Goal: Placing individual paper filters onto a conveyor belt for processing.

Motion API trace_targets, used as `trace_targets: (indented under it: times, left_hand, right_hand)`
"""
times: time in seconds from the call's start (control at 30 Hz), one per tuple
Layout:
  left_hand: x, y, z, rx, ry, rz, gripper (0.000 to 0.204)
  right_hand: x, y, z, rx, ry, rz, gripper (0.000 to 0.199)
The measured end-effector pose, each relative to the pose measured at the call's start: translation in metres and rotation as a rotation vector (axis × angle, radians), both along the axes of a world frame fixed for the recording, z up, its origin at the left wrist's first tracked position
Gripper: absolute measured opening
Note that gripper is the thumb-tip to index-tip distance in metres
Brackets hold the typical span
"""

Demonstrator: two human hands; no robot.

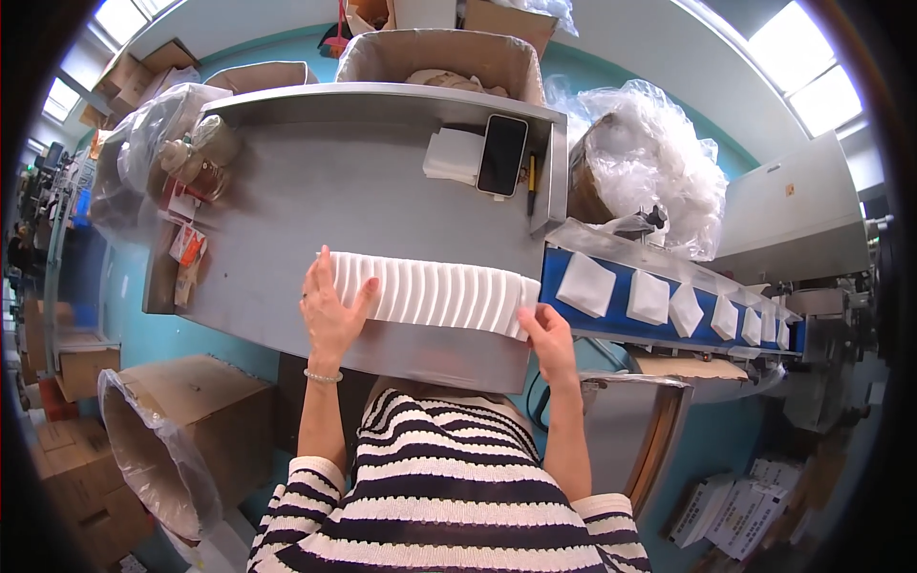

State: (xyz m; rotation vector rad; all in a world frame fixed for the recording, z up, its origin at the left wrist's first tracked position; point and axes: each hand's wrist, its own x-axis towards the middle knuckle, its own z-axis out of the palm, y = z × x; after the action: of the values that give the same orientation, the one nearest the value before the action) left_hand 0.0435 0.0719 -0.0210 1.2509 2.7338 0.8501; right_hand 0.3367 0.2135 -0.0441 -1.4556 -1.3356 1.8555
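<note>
A long row of white folded squares (435, 294), soft like cloth or paper, stands on edge across the near part of the steel table. My left hand (331, 307) braces its left end, thumb on the near side and fingers around the end. At the right end, my right hand (548, 336) pinches the last square between thumb and fingers. Beyond that hand, several white squares (586, 285) lie spaced out on a blue conveyor belt (616, 307). Whether they are cloth or paper I cannot tell.
On the steel table (315, 191) are a small white stack (453, 155), a phone (502, 156) and a yellow pen (531, 185). Jars (205, 158) stand at its left edge. A lined carton (196, 420) is at lower left; another box (439, 57) stands behind.
</note>
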Motion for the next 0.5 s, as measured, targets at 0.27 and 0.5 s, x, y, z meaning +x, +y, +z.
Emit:
trace_targets:
  times: [0.27,0.5]
  left_hand:
    - [0.007,0.001,-0.003,0.002,-0.014,-0.056,0.088]
    - [0.012,0.006,-0.007,0.038,-0.026,-0.09,0.088]
  right_hand:
    - [-0.005,-0.001,0.004,0.08,-0.026,-0.024,0.03]
    - [0.007,0.006,-0.007,-0.104,0.22,-0.611,0.036]
